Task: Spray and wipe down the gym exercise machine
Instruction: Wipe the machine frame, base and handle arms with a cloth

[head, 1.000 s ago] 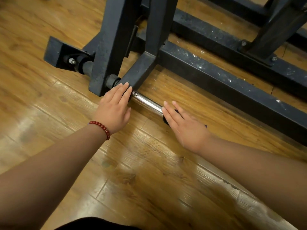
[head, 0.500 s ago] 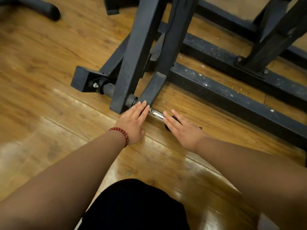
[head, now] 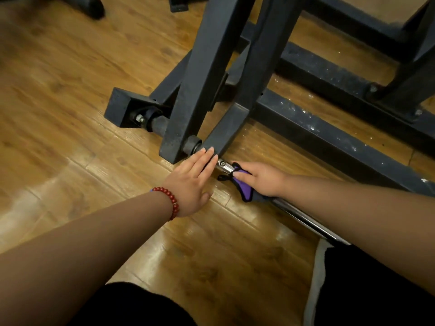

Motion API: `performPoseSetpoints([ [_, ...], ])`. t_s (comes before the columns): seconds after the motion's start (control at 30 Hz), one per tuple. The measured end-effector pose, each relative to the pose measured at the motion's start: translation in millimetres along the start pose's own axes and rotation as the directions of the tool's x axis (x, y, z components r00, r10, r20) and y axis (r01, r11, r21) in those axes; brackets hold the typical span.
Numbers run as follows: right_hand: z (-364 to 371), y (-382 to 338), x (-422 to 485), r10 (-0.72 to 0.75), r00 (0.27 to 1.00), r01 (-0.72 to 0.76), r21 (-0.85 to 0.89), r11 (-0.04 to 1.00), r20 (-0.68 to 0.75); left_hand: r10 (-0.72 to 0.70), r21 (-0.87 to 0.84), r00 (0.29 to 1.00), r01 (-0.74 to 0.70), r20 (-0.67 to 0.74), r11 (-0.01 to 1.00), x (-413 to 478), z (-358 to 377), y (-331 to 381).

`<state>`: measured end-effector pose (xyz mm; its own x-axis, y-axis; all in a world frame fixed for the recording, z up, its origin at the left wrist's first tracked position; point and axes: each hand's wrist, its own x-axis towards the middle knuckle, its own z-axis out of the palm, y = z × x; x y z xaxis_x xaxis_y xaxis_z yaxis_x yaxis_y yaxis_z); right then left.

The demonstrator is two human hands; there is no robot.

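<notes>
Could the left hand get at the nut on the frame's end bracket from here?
Probably yes: the left hand lies flat by the pivot, holding nothing, and only bare floor separates it from the nut.
</notes>
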<state>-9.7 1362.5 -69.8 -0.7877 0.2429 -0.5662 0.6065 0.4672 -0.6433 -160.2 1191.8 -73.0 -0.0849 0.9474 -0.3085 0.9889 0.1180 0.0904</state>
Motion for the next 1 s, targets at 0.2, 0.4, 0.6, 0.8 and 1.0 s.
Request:
performPoseSetpoints([
  [0.2, -2, 20, 6, -0.003, 0.998, -0.005, 0.137, 0.991, 0.058, -0.065, -0.027, 0.998, 0.065, 0.012, 0.998, 3, 2, 10],
  [0.4, -4, 7, 19, 0.022, 0.994, -0.058, 0.335, 0.941, 0.111, -0.134, -0.070, 0.991, 0.134, 0.007, 0.988, 5, 3, 16],
  [0.6, -10, 14, 13, 0.078, 0.971, -0.161, 0.375, 0.913, 0.227, -0.148, -0.343, 0.986, 0.113, -0.080, 0.933, 3, -5, 12],
  [0.8, -7, -4, 1, -0.112, 0.962, 0.135, 0.075, 0.988, -0.248, -0.547, -0.612, 0.754, 0.250, -0.363, 0.750, -1, 2, 21],
  [1.0, -1, -31, 34, -0.475, 0.691, 0.219, -0.469, 0.856, -0.545, -0.670, -0.738, 0.722, 0.356, -0.173, 0.574, -2, 8, 22],
])
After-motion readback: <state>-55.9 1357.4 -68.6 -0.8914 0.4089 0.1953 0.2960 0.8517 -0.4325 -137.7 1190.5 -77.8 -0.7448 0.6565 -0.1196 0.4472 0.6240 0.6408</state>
